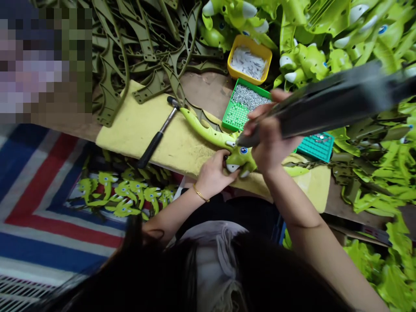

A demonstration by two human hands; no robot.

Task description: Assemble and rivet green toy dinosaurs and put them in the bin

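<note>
Left hand (212, 173) clamped on green toy (224, 145) over yellow pad (136, 125); right hand (268, 138) gripping power screwdriver (325, 104), tip at head. Best kept square, toy pinned flat.

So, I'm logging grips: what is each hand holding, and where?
Left hand holds the green toy at its head; right hand grips the dark tool near its tip.
</note>
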